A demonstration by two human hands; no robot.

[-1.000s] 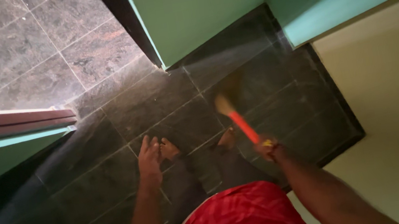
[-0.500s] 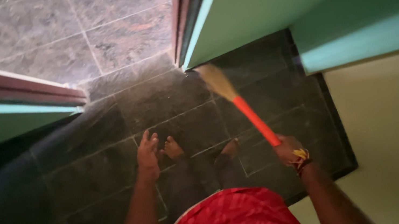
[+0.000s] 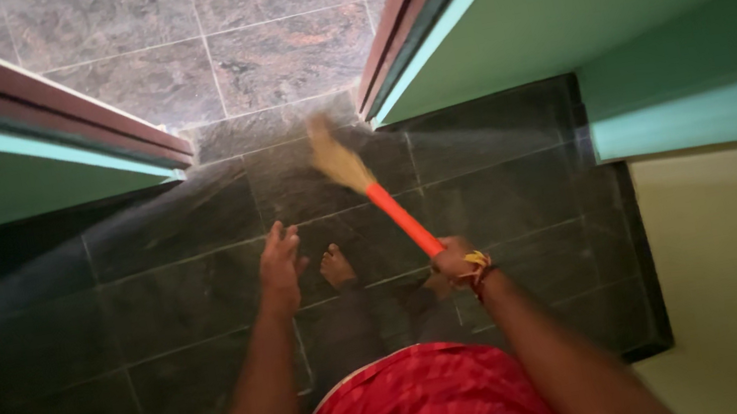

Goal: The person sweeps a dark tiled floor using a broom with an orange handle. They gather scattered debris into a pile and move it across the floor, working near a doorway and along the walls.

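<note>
Since the earlier frame our broom (image 3: 362, 181) has swung left toward the doorway. Our right hand (image 3: 455, 262) wraps its fingers around the orange handle; our left hand (image 3: 280, 265) hangs empty, fingers loosely together. Its straw head, blurred, reaches the threshold (image 3: 273, 125) between the door frames.

Home doorway: tiled floor (image 3: 183, 300), door frame (image 3: 402, 24), broom (image 3: 365, 187).

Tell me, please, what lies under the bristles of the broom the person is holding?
Dark stone floor tiles lie beneath the broom, which the right hand grips by its orange handle. The straw bristles are blurred and cover their patch of floor, so any dust there cannot be seen.
</note>
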